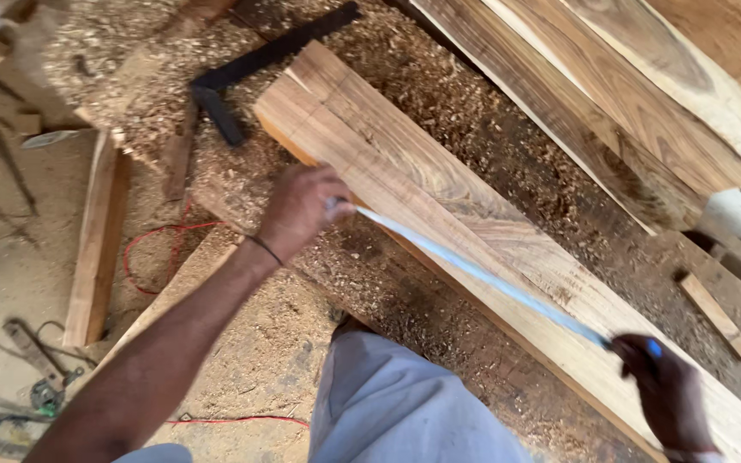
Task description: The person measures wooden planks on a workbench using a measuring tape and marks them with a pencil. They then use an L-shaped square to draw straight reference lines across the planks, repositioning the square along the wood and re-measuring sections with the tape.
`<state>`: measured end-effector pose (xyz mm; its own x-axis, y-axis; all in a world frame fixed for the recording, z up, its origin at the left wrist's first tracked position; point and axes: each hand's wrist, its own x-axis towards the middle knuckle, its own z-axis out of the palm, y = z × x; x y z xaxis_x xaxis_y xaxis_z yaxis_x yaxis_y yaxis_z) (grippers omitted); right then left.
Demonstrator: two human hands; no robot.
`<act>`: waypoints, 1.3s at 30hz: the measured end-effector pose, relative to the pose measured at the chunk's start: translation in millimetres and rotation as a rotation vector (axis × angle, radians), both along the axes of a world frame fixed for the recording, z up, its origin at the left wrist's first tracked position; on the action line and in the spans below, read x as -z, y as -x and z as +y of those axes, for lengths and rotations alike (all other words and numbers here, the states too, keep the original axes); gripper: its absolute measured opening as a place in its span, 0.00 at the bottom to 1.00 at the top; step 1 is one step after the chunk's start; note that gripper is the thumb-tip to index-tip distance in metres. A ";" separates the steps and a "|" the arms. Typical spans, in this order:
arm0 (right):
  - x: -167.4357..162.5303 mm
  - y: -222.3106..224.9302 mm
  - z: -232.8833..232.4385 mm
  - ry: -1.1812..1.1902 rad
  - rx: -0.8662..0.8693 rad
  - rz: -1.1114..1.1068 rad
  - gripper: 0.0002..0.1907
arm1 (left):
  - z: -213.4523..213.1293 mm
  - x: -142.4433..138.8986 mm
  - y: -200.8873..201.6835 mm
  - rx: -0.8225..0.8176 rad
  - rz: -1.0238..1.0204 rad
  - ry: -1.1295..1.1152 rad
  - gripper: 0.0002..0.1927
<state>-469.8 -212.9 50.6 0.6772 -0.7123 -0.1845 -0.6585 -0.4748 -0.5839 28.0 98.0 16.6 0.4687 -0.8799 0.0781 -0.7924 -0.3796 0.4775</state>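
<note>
A long pale wooden plank (439, 184) lies diagonally across a sawdust-covered surface. A white measuring tape (482, 274) is stretched along the plank's near edge. My left hand (302, 210) pinches the tape's far end against the plank, a dark band on its wrist. My right hand (671, 390) holds the tape's near end, with a small blue piece by the fingers. A black carpenter's square (250, 73) lies on the sawdust past the plank's far end.
More planks (628, 111) are stacked at the upper right. Sawdust (473, 120) lies between them. A narrow board (96, 240), a red wire (156, 249) and metal tools (36, 369) are on the floor at left. My light trousers (396, 411) fill the bottom centre.
</note>
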 end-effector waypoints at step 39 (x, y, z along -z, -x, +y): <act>13.8 -254.8 58.9 -0.318 -0.130 0.001 0.08 | 11.4 28.2 -202.4 0.091 -0.401 -0.244 0.15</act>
